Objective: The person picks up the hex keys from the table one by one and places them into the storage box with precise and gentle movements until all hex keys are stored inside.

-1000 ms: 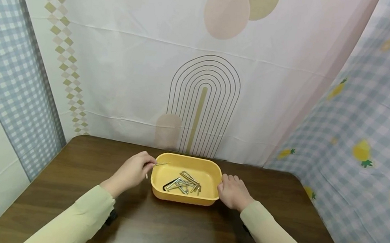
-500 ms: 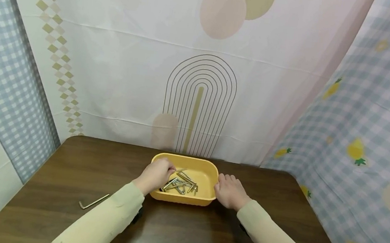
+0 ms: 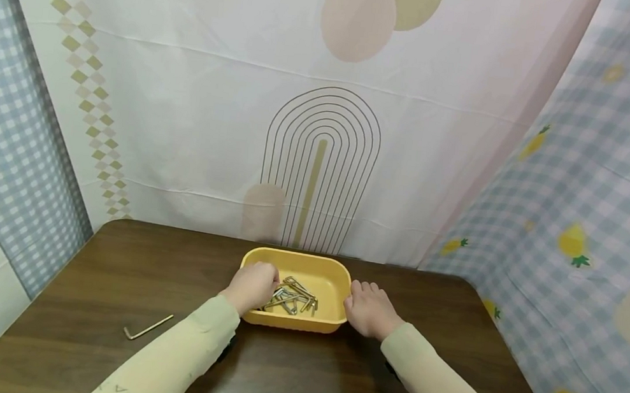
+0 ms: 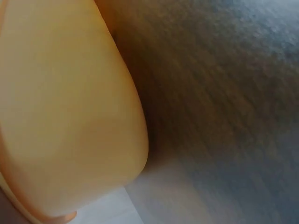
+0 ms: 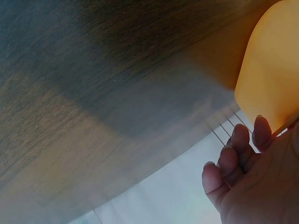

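A yellow plastic bin [image 3: 334,291] stands on the dark wooden table, with several L-shaped hex keys [image 3: 295,302] heaped inside. My left hand [image 3: 254,285] reaches over its left rim, knuckles up, close above the heap. The back of that hand hides its fingertips, so I cannot tell whether a hex key is between them. At the opposite end, my right hand [image 3: 370,308] grips the bin's right rim. In the right wrist view, curled fingers [image 5: 227,158] show beside the bin's wall [image 5: 271,70]. The left wrist view shows only the bin's outer side [image 4: 79,116] and table.
One brass-coloured hex key [image 3: 148,327] lies alone on the table [image 3: 295,380], left of the bin and beside my left sleeve [image 3: 176,361]. A patterned white cloth [image 3: 208,115] hangs behind the table's back edge, and a blue checked cloth [image 3: 545,201] hangs at the right.
My left hand, pinching a hex key, has moved right from beside the bin to over its inside; that key no longer sticks out visibly. The lone hex key is uncovered. My right hand stays put.
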Motion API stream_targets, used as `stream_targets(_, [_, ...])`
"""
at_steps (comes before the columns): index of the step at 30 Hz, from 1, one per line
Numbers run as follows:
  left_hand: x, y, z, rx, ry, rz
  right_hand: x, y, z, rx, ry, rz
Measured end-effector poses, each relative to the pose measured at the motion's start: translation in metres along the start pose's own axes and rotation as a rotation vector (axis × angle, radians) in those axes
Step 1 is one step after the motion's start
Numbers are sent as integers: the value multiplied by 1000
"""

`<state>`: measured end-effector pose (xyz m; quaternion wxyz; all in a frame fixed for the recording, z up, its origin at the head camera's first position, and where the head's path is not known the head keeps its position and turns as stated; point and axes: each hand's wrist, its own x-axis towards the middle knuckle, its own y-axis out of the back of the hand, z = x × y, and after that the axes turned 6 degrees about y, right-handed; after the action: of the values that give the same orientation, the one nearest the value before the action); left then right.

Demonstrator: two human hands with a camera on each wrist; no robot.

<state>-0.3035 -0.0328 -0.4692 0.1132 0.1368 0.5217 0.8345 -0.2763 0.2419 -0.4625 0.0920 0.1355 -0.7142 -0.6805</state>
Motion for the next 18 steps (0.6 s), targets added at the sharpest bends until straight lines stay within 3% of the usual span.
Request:
stream_targets(11, [-2, -2, -2, 57, -1, -2, 2, -3, 0, 5, -12, 5])
stream_targets(18, [-4, 2, 0, -84, -18, 34, -3, 3, -3, 8, -10, -7])
